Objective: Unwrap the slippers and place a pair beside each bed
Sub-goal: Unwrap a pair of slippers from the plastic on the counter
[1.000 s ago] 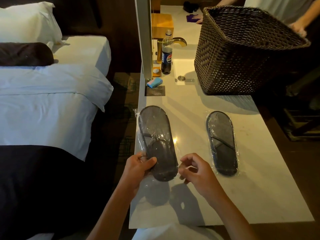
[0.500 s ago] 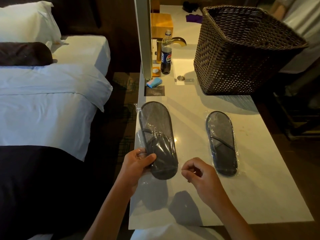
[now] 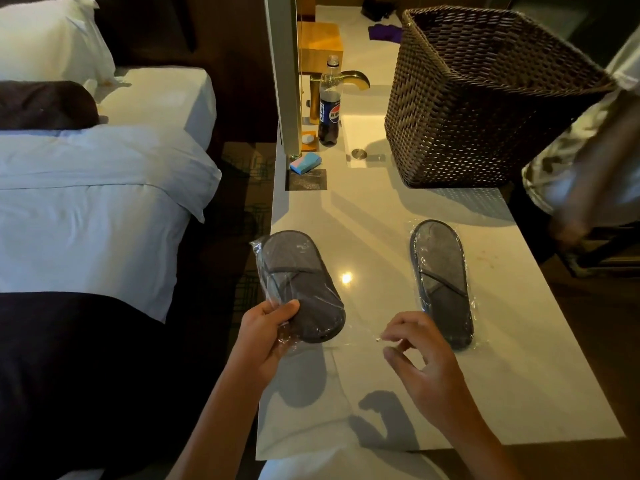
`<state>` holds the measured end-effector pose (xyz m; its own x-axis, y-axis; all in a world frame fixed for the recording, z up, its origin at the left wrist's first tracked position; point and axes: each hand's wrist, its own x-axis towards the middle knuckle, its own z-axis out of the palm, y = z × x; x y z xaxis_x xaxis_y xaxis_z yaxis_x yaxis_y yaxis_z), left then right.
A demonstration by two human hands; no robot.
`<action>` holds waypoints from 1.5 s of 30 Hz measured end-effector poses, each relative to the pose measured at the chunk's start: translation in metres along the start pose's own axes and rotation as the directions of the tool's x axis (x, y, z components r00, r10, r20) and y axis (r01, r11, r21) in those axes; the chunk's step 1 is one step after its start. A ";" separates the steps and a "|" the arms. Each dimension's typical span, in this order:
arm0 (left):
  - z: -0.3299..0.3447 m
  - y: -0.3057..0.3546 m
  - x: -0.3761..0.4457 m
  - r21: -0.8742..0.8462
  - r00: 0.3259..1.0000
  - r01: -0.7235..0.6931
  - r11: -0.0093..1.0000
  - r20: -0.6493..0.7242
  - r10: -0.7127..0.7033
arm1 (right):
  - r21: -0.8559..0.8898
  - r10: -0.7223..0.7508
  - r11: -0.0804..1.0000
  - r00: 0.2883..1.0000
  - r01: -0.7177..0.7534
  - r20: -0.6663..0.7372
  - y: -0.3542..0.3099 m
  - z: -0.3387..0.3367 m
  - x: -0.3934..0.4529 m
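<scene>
One blurred person [image 3: 588, 161] half cut off beside basket [image 3: 478, 98]

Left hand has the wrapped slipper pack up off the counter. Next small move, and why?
Probably bring the right hand back to the wrapped slippers and tear the film. The left hand pinches their near end; the right hangs beside them, fingers loosely curled, holding nothing clearly visible.

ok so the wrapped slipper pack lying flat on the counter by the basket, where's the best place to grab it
Take the wrapped slipper pack at its near heel end, coming in from the front edge of the counter with the right hand. It lies flat with its length running away from the person, and loose plastic film sticks out past the heel, which the fingers could probably pinch.
</scene>
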<state>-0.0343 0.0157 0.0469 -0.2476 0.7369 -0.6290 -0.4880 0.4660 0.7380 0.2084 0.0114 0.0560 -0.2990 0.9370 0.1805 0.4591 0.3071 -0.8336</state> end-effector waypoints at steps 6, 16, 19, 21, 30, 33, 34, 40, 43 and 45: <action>0.008 0.000 0.001 0.023 0.998 -0.064 0.998 0.017 0.064 | -0.243 -0.227 0.927 0.944 0.285 0.240 -0.033 0.012 0.018; 0.002 0.003 0.005 -0.054 0.998 -0.055 0.997 -0.038 0.053 | -0.109 0.061 0.994 0.936 -0.024 0.347 -0.031 0.039 0.012; 0.003 0.002 0.003 -0.033 0.998 -0.069 0.997 -0.012 0.069 | 0.230 0.413 0.833 0.843 -0.503 0.345 -0.042 0.038 0.015; 0.007 0.000 -0.001 -0.001 0.996 -0.085 0.996 0.021 0.085 | 0.374 0.535 0.660 0.757 -0.652 0.376 -0.047 0.038 0.020; 0.023 -0.006 0.007 -0.061 0.992 -0.050 0.997 0.117 0.057 | 0.530 0.649 0.521 0.714 -0.669 0.263 -0.045 0.040 0.031; 0.028 -0.002 0.026 -0.112 0.999 0.015 0.994 0.039 -0.011 | 0.506 0.659 0.521 0.701 -0.687 0.274 -0.044 0.038 0.028; 0.029 -0.001 0.035 -0.134 1.000 0.030 0.991 0.008 -0.029 | 0.501 0.664 0.516 0.694 -0.694 0.278 -0.043 0.038 0.026; 0.045 0.027 0.084 -0.196 0.995 -0.002 0.981 -0.097 -0.017 | 0.515 0.682 0.451 0.653 -0.729 0.328 -0.030 0.029 0.018; 0.059 0.053 0.103 -0.129 0.993 -0.070 0.989 -0.104 0.057 | 0.528 0.675 0.403 0.632 -0.748 0.381 -0.022 0.026 0.010; 0.067 0.071 0.117 -0.110 0.991 -0.118 0.987 -0.080 0.110 | 0.527 0.650 0.383 0.627 -0.759 0.430 -0.016 0.024 0.003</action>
<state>-0.0416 0.1679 0.0423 -0.3660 0.7421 -0.5616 -0.5444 0.3187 0.7759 0.1802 0.0057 0.0571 -0.2489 0.7153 -0.6530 -0.0386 -0.6810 -0.7313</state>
